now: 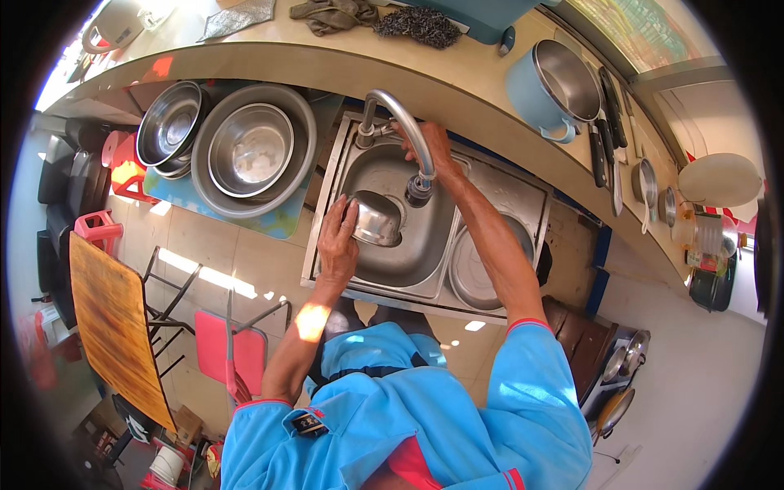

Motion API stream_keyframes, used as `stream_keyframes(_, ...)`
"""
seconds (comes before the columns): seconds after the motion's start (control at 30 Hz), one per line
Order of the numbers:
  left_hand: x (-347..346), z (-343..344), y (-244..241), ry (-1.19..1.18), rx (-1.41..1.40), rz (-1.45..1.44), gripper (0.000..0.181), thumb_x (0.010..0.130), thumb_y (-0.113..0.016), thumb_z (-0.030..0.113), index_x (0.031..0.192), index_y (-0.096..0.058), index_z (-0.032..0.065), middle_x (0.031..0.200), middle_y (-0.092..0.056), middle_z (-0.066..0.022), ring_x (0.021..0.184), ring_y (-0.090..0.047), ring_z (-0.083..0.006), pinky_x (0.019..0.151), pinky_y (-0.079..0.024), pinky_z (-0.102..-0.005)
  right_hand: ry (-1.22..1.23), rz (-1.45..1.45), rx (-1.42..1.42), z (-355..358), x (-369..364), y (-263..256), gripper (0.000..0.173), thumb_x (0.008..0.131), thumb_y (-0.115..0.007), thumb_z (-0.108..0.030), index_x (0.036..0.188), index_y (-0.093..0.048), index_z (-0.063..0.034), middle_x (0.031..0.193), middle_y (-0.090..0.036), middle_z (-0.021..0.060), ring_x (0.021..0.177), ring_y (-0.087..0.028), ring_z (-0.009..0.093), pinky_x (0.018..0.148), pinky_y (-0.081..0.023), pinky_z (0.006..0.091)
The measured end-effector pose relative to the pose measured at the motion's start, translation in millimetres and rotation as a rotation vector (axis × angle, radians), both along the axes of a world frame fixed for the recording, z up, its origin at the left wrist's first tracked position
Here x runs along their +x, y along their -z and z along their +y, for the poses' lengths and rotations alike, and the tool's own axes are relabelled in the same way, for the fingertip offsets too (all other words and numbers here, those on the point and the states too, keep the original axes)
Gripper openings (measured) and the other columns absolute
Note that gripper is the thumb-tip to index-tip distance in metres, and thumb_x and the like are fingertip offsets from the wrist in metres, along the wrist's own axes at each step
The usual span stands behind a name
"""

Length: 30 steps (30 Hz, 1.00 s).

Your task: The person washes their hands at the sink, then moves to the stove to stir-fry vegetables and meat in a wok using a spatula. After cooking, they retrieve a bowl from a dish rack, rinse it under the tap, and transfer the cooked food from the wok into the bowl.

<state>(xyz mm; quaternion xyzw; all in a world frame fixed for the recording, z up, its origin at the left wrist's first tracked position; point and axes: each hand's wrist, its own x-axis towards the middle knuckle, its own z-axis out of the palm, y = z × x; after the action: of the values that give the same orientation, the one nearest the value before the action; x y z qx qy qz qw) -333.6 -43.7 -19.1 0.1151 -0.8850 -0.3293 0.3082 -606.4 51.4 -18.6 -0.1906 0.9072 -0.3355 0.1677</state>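
Observation:
In the basin of a stainless steel sink point(422, 245), my left hand point(339, 236) grips a small steel bowl point(376, 218) that is tilted on its side. My right hand point(429, 147) is at the base of the curved metal faucet point(401, 110), by its lever, partly hidden behind the spout; whether its fingers close on the lever cannot be told. The spout's dark nozzle hangs over the basin, right of the bowl. A round metal lid or basin point(474, 269) lies on the drainboard under my right forearm.
Nested metal basins point(254, 150) and bowls point(174, 122) stand left of the sink. On the shelf above are a steel-wool scourer point(418, 27), a light blue enamel mug point(530, 92) and several knives point(597, 153). A wooden folding table point(116, 324) and a red folding chair point(229, 346) stand lower left.

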Motion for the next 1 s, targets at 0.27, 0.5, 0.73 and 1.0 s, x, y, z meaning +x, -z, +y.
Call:
stream_keyframes(0.27,13,0,-12,-0.084,0.018,0.035,0.058,0.080,-0.051,-0.017,0.135,-0.058,0.0021,0.136,-0.057,-0.0230,0.126,-0.056,-0.0395,0.105,-0.045,-0.0450,-0.013,-0.282,-0.213,76,44,-57,0.035,0.095,-0.063,-0.032,0.088,-0.074,0.0012,0.071,-0.070,0.0064,0.053,-0.066,0.013,0.052,-0.051,0.0275)
stream_keyframes(0.5,21,-5,22,-0.123,0.027,-0.123,0.064,0.077,-0.048,-0.013,0.139,-0.053,0.0030,0.116,-0.065,-0.0247,0.103,-0.064,-0.0415,0.089,-0.051,-0.0474,0.107,-0.322,-0.327,148,106,-65,0.032,0.096,-0.064,-0.028,0.091,-0.073,0.0027,0.072,-0.070,0.0067,0.056,-0.065,0.010,0.052,-0.050,0.0261)
stream_keyframes(0.73,25,-11,17,-0.008,-0.184,-0.155,0.062,0.076,-0.051,-0.012,0.134,-0.059,0.0085,0.114,-0.070,-0.0155,0.101,-0.067,-0.0352,0.084,-0.055,-0.0416,0.322,-0.277,-0.514,210,197,-78,0.027,0.098,-0.064,-0.024,0.096,-0.072,0.0016,0.077,-0.070,0.0073,0.060,-0.066,0.011,0.050,-0.048,0.0230)
stream_keyframes(1.0,17,-11,-3,0.161,-0.208,0.058,0.055,0.081,-0.054,-0.009,0.131,-0.063,0.0111,0.110,-0.071,-0.0145,0.092,-0.069,-0.0321,0.078,-0.054,-0.0412,0.579,-0.195,-0.530,246,336,-60,0.021,0.097,-0.061,-0.015,0.101,-0.072,0.0034,0.078,-0.071,0.0090,0.060,-0.065,0.012,0.055,-0.054,0.0262)
